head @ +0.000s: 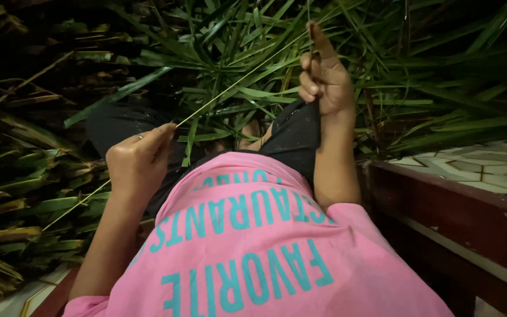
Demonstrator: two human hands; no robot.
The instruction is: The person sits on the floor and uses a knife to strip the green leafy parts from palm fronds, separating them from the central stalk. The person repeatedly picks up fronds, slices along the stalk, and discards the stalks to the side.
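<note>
Left hand [139,158], at 9 o'clock, is clenched, pinching a thin green leaf strip [236,85] betw thumb & forefinger. The strip runs taut up toward 1 o'clock to the right hand [324,76], which grips its far end, index finger raised. Both hands sit over a pile of long green leaves [253,41]. Pink shirt [253,246] fills 6 o'clock; tiled floor [488,164] w/ red ledge [459,217] at 3.

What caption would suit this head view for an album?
Both hands, left and right, stretch a thin leaf strip over a pile of green leaves.
</note>
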